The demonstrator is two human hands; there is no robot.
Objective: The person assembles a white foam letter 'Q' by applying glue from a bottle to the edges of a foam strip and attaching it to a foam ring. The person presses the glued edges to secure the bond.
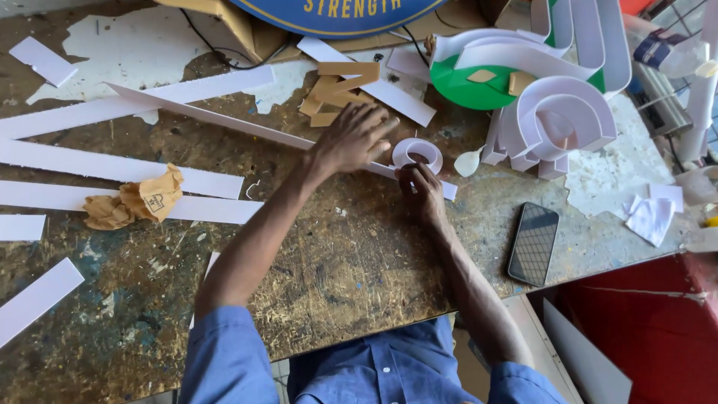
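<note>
We see the long white strip lying on the worn wooden table, its long axis running from upper left down to the right, where its end curls into a small loop. The left hand presses flat and open on the strip; the right hand pinches it at the loop. A black phone lies nearby, among white offcuts.
</note>
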